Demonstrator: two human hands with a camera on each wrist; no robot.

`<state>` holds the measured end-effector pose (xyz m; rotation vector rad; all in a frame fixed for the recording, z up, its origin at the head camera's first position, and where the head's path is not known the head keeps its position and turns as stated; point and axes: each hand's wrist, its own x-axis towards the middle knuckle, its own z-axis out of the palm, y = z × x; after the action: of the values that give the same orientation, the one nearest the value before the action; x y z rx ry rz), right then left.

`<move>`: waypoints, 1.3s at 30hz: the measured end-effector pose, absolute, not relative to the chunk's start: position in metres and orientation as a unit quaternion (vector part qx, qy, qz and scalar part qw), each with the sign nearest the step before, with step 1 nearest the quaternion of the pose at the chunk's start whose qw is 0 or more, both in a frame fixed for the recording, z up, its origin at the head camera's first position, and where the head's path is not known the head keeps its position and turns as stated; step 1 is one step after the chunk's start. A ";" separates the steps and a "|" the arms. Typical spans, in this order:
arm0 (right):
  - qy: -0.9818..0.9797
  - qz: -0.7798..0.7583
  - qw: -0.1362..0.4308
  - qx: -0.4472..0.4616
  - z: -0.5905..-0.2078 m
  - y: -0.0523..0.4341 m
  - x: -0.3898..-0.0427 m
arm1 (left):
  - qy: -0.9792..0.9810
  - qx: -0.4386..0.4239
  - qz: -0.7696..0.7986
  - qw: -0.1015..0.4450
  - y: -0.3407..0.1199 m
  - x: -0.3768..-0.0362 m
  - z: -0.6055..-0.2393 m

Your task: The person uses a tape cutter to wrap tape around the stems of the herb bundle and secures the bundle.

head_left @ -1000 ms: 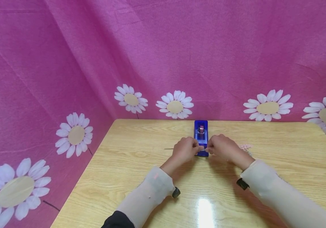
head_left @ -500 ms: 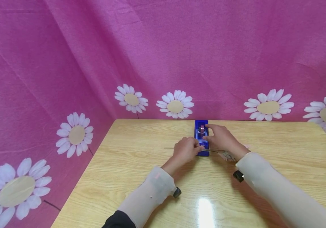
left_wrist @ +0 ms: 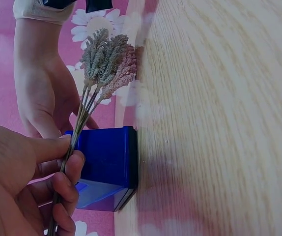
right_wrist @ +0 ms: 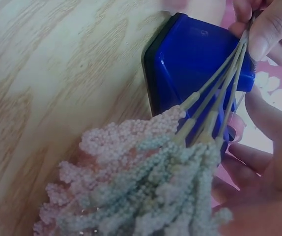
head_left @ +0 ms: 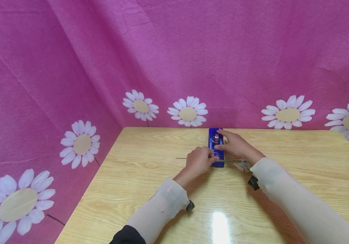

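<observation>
A blue tape dispenser (left_wrist: 104, 155) with a roll in its middle stands near the table's far edge. My left hand (head_left: 199, 160) pinches a bunch of thin stems between thumb and fingers, at the dispenser's near end. Those stems belong to dried-looking flower sprigs (right_wrist: 151, 184) with beady grey-green and pink heads, which point right, under my right wrist. My right hand (head_left: 236, 145) is at the dispenser's right side, thumb and fingers spread around the tape roll (head_left: 216, 138). Whether its fingertips press on the roll or on the casing is hard to see.
The light wooden table (head_left: 150, 142) ends at the back against a pink cloth (head_left: 235, 67) printed with white daisies. The cloth also closes off the left side. A bright reflection lies on the near tabletop.
My right hand has let go of the stems beside my left hand and moved up over the dispenser's roll. The left hand has stayed in place with the sprigs.
</observation>
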<state>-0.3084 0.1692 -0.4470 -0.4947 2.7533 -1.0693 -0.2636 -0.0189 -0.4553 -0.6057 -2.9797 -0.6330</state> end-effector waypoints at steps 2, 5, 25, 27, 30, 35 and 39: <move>0.918 -0.354 0.074 -0.164 -0.447 0.169 -0.309 | -0.960 -0.195 -0.201 0.019 -0.019 -0.264 -0.455; 0.921 -0.345 0.071 -0.167 -0.446 0.169 -0.308 | -0.960 -0.194 -0.199 0.019 -0.019 -0.263 -0.455; 0.929 -0.326 0.065 -0.162 -0.448 0.168 -0.309 | -0.968 -0.205 -0.138 0.035 -0.016 -0.263 -0.454; 0.930 -0.323 0.065 -0.162 -0.448 0.168 -0.309 | -0.969 -0.208 -0.130 0.038 -0.016 -0.263 -0.455; 0.930 -0.323 0.065 -0.162 -0.449 0.168 -0.309 | -0.969 -0.213 -0.116 0.045 -0.016 -0.263 -0.456; 0.930 -0.323 0.062 -0.165 -0.449 0.168 -0.308 | -0.969 -0.220 -0.103 0.050 -0.017 -0.263 -0.458; 0.930 -0.321 0.061 -0.167 -0.449 0.168 -0.306 | -0.966 -0.228 -0.108 0.050 -0.019 -0.263 -0.459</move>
<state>-0.3063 0.1676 -0.4486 -0.5046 2.8137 -0.9704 -0.2631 -0.0188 -0.4588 -0.6932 -2.9432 -0.3280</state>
